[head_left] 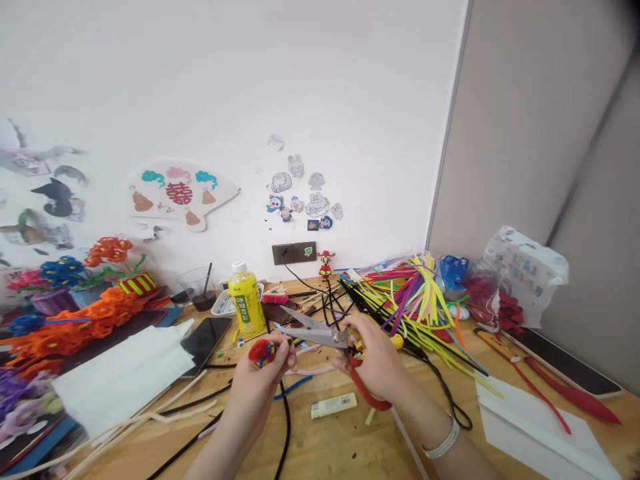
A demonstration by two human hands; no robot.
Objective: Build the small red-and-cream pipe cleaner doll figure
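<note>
My left hand point(263, 383) is closed around a small red fuzzy craft piece point(262, 352) with blue and yellow bits. It looks made of pipe cleaners, and the fingers hide part of it. In my right hand point(377, 360) are scissors point(369, 390) with red handles, their blades spread apart and pointing left. The blades are above and to the right of the red piece, apart from it as far as I can see. Below, between my hands, a pale yellow tube point(334, 405) lies on the wooden table point(320, 447).
Behind my hands stand a yellow drink bottle point(247, 300) and a small red-hatted figure point(325, 265). Many coloured pipe cleaners point(415, 300) spread at the right back. Pipe-cleaner flowers point(90, 313), white paper point(120, 373) and a dark tablet point(206, 340) lie left. A white sheet point(540, 427) is right.
</note>
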